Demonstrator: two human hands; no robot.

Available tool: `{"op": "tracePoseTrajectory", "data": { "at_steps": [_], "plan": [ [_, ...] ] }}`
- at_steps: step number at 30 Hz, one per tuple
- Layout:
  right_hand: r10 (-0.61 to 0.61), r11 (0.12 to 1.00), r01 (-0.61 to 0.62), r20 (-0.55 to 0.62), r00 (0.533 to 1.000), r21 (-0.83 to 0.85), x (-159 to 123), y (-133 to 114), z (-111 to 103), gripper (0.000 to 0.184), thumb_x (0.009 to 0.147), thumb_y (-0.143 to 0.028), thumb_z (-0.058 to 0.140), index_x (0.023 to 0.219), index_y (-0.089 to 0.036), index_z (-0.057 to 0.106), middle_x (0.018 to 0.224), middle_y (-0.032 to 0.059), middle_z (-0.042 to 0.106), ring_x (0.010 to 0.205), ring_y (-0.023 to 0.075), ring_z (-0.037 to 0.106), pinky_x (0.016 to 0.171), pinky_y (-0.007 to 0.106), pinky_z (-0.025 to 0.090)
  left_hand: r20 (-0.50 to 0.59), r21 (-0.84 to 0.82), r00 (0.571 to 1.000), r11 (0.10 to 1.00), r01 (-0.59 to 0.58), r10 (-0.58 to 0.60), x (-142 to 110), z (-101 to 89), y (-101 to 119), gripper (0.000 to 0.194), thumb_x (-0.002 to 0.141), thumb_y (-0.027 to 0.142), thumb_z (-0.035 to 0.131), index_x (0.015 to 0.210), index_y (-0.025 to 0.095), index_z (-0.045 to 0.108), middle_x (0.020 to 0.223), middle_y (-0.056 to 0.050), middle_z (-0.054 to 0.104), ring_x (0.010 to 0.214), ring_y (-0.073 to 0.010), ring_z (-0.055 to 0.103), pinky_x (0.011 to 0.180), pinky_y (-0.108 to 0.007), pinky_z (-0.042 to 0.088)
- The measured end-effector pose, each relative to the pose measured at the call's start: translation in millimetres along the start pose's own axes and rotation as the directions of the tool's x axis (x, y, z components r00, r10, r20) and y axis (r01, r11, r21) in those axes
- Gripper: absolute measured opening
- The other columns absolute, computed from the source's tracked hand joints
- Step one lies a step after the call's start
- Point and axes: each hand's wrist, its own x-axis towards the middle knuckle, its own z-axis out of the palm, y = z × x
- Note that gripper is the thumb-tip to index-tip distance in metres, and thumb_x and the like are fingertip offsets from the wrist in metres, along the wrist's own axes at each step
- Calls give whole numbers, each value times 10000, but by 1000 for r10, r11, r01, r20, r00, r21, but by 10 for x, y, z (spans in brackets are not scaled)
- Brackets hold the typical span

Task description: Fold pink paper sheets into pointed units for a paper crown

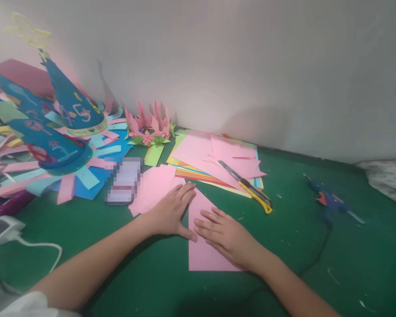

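Observation:
A pink sheet of paper (pixel 203 257) lies on the green tabletop in front of me, its upper right side running at a slant like a folded edge. My right hand (pixel 229 237) rests flat on it with the fingers stretched out. At its left edge is my left hand (pixel 173 211), fingers and thumb spread; the thumb tip and fingertips touch the sheet's left side. Just beyond the left hand lie more pink papers (pixel 148 185). A yellow utility knife (pixel 247 187) with its blade out rests partly on the stack of coloured paper (pixel 198 152) behind.
Blue decorated cone hats (pixel 69 94) with paper strips stand at the left. Near them are a pink paper crown (pixel 150 125) and a blurred-out phone (pixel 124 180). A glue gun (pixel 331 200) with a cord lies to the right. A white device (pixel 3 229) with a cable sits lower left.

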Motion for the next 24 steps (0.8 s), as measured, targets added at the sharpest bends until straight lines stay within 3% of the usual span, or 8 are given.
{"op": "tracePoseTrajectory", "data": {
  "at_steps": [6,13,19,24],
  "plan": [
    [-5,1000,5,3,1000,-11,5,-4,-20,367,955,-216,392,1306,-212,498,1313,45,549,1301,199,392,1101,447,276,4,18,1000,1000,-10,10,9,-25,6,984,616,786,542,1344,153,351,1413,-202,342,1332,-337,293,1094,-489,226],
    [11,1000,-11,-23,1000,-2,41,-44,-73,346,945,-181,388,1249,-207,551,1273,51,585,1264,198,438,1083,446,305,23,78,1000,997,-19,18,13,-62,37,1017,612,818,501,1345,125,369,1376,-222,379,1315,-348,315,1097,-499,212],
    [40,998,-38,-62,997,40,53,-90,-110,340,933,-168,392,1208,-210,588,1200,63,635,1234,208,468,1057,454,338,53,161,999,987,-8,0,3,-34,24,746,843,671,355,1371,146,341,1408,-195,364,1334,-331,306,1093,-509,208],
    [123,977,-104,-94,988,186,61,-77,-153,292,917,-199,437,1128,-234,637,1162,59,653,1159,210,522,1011,436,389,49,206,999,978,-17,7,7,11,-5,757,832,668,387,1370,137,337,1404,-195,371,1331,-330,314,1090,-509,215]
  ]
}}
